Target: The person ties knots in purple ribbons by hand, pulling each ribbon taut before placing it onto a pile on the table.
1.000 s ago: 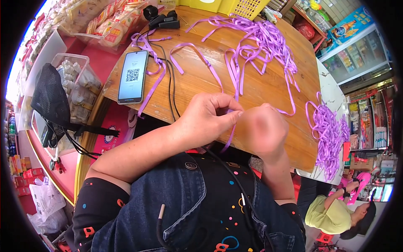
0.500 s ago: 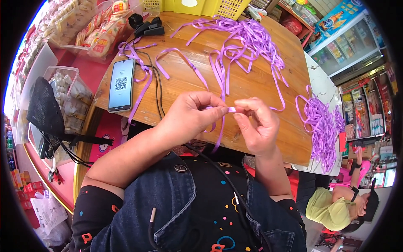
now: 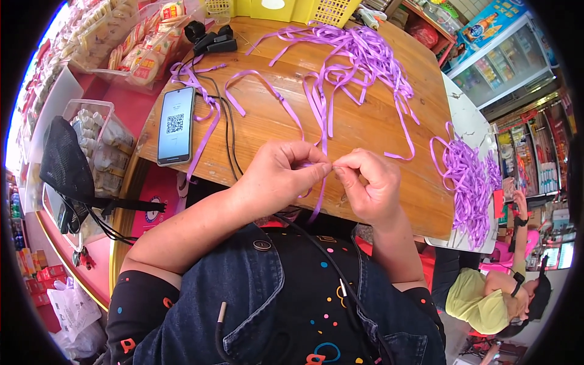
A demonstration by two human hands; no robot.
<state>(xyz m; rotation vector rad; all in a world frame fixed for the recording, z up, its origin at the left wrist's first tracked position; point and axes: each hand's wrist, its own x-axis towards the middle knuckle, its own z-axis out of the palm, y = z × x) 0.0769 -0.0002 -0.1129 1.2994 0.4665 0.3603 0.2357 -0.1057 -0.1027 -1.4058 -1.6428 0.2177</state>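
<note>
The left hand [image 3: 274, 173] pinches a purple ribbon [image 3: 317, 204] between thumb and forefinger, at the near edge of the wooden table [image 3: 420, 188]. The right hand [image 3: 372, 188] has thumb and forefinger closed, tips against the left's; whether ribbon lies between them is hidden. Left are a black cable [image 3: 230, 137] and a lit smartphone [image 3: 176, 146]; far, a ribbon heap [image 3: 374, 58] before a yellow basket [image 3: 295, 12]. Bare wood extends right, toward a marble-patterned surface [image 3: 465, 112].
</note>
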